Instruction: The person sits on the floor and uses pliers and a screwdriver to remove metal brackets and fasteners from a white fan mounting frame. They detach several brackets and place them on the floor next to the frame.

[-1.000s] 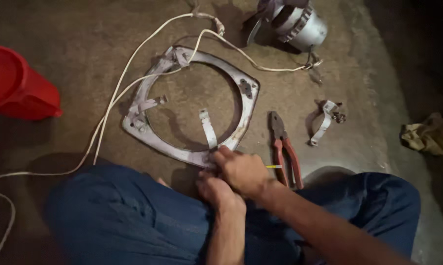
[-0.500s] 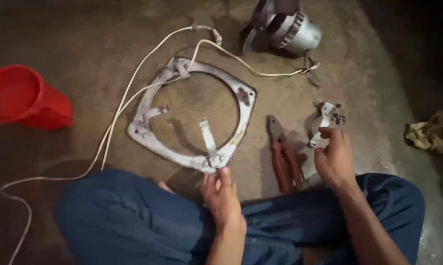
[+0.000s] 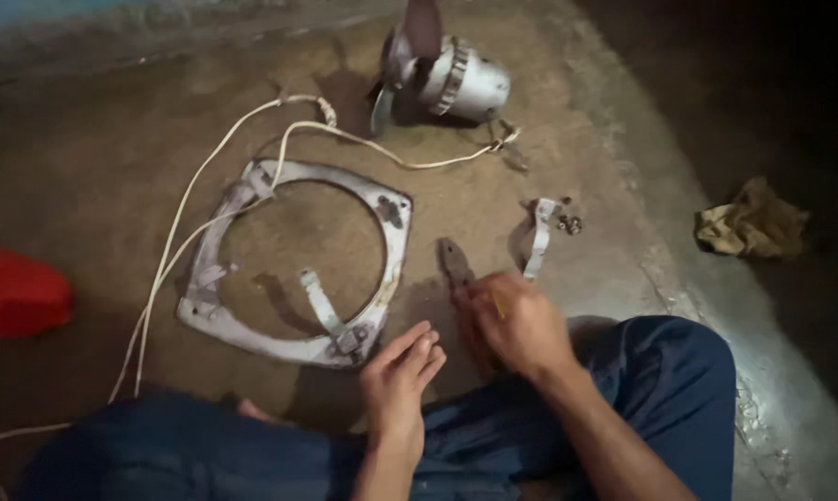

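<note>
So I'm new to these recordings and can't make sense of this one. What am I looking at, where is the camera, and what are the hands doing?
The camera sits on a person's head and looks down at their lap and the floor. The person sits on the floor in blue trousers. Their right hand closes around the handles of a pair of pliers lying on the floor. Their left hand is open and holds nothing, beside a grey metal fan frame with a round opening. A white cable runs past the frame towards a fan motor farther away. A small metal bracket, a rag and a red plastic container also lie around.
</note>
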